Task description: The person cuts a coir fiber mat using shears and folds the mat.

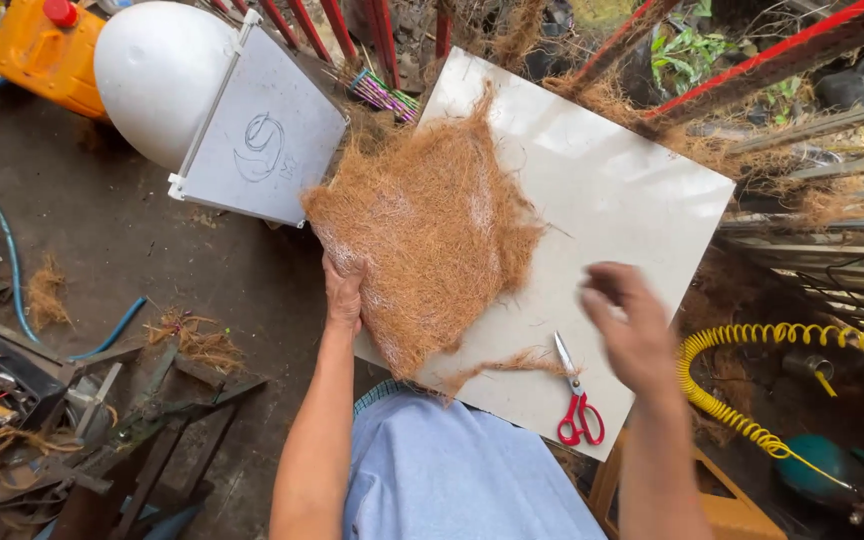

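Left hand (pixel 343 292) fingers grip the coir mat (pixel 427 230); right hand (pixel 629 330) hovers (blurred, fingers loosely spread) above scissors (pixel 576 402).

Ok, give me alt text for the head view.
Seen from above, the left hand grips the edge of a brown fibre mat lying on a white board. The right hand hovers, blurred, above red-handled scissors.

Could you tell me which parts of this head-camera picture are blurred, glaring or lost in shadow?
In the head view, the right hand is smeared by motion blur, while the left hand on the coir fibre mat is sharp; the white board is bright but keeps its surface, the red-handled scissors are crisp, and the lower left tool pile sits in dim shade.
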